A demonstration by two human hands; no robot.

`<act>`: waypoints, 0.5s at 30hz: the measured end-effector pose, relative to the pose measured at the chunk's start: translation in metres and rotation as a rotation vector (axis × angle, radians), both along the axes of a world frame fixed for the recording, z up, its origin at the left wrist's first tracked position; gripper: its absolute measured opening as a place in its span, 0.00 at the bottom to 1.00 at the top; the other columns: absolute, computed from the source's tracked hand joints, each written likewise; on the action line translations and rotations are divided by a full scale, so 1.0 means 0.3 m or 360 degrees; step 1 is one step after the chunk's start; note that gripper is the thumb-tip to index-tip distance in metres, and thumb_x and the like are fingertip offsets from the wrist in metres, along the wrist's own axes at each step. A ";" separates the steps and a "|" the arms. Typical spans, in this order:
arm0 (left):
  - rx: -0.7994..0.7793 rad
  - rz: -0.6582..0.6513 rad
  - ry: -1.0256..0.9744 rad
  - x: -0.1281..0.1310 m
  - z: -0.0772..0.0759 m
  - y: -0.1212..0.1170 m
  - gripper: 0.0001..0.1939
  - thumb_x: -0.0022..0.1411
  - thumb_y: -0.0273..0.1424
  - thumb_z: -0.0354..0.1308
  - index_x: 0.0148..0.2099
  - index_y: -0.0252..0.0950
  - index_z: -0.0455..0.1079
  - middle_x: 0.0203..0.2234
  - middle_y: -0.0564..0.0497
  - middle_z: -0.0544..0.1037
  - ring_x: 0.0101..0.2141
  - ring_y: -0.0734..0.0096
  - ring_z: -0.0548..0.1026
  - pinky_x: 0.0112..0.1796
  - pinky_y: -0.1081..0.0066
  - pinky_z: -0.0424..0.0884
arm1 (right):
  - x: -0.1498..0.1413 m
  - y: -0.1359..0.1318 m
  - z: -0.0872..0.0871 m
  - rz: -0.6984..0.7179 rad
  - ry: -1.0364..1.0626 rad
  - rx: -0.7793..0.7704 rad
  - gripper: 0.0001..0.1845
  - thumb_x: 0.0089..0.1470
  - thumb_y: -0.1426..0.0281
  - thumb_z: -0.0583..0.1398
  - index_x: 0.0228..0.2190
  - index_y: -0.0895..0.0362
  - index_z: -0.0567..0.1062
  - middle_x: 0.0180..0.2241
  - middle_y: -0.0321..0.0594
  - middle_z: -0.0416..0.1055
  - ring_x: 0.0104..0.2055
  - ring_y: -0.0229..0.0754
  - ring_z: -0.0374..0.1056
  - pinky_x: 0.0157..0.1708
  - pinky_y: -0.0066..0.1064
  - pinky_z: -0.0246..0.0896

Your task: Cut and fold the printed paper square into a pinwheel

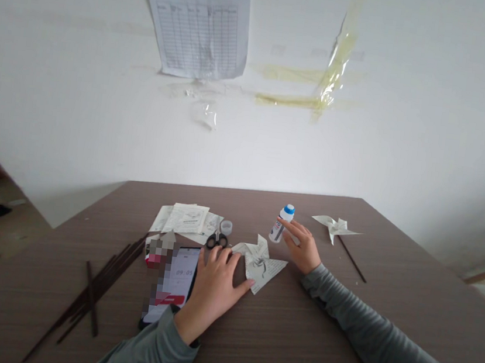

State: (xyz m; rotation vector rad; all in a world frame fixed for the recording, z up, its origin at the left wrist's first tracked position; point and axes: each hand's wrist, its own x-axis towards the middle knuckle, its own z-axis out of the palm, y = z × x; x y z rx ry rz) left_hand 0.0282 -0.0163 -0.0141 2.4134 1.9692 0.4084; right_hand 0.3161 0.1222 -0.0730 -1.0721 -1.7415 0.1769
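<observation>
My left hand [213, 287] lies flat on the brown table [338, 334], fingers spread, its thumb touching the edge of a folded paper pinwheel [260, 262]. My right hand [303, 246] grips a small white glue bottle with a blue cap [282, 222], tilted just right of the pinwheel. Black scissors [217, 239] lie just beyond my left fingertips.
A phone [173, 285] rests under my left wrist. Several dark thin sticks [97, 287] lie at the left. Printed paper sheets [187, 220] and a small cap [226, 226] sit behind the scissors. A finished pinwheel on a stick [337, 228] lies at the right.
</observation>
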 end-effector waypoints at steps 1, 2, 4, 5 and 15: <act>-0.0014 0.0001 -0.0003 0.000 0.004 -0.001 0.27 0.79 0.46 0.77 0.75 0.46 0.90 0.75 0.37 0.90 0.79 0.22 0.79 0.83 0.23 0.68 | -0.001 -0.002 0.001 -0.0007 -0.0015 0.0006 0.23 0.77 0.61 0.65 0.61 0.42 0.97 0.60 0.50 0.95 0.64 0.67 0.90 0.73 0.68 0.81; -0.0029 -0.0002 -0.0009 0.000 0.009 -0.002 0.28 0.80 0.46 0.77 0.76 0.46 0.89 0.76 0.37 0.89 0.80 0.21 0.79 0.83 0.22 0.68 | -0.001 -0.003 0.001 -0.0009 -0.0029 0.0009 0.22 0.77 0.62 0.64 0.59 0.42 0.97 0.60 0.50 0.95 0.64 0.67 0.90 0.74 0.69 0.80; -0.0053 -0.0015 -0.0026 -0.001 0.015 -0.003 0.29 0.80 0.44 0.77 0.77 0.46 0.88 0.79 0.38 0.88 0.82 0.20 0.78 0.83 0.20 0.68 | -0.003 -0.006 -0.001 0.0013 -0.0049 -0.0005 0.21 0.75 0.64 0.65 0.55 0.42 0.98 0.60 0.49 0.96 0.63 0.66 0.91 0.74 0.70 0.79; -0.0061 -0.0022 -0.0035 -0.003 0.017 -0.003 0.29 0.81 0.44 0.77 0.78 0.46 0.88 0.80 0.38 0.87 0.82 0.20 0.77 0.83 0.19 0.68 | -0.003 -0.008 -0.002 0.0027 -0.0051 -0.0023 0.19 0.74 0.64 0.65 0.53 0.42 0.98 0.59 0.49 0.96 0.63 0.66 0.91 0.74 0.70 0.79; -0.0115 -0.0056 -0.0027 -0.008 0.025 -0.002 0.26 0.83 0.45 0.76 0.77 0.49 0.90 0.79 0.40 0.88 0.84 0.20 0.76 0.85 0.14 0.65 | 0.004 -0.003 0.019 0.0018 0.0241 -0.0244 0.21 0.63 0.50 0.78 0.33 0.44 0.75 0.42 0.43 0.94 0.50 0.64 0.91 0.64 0.64 0.87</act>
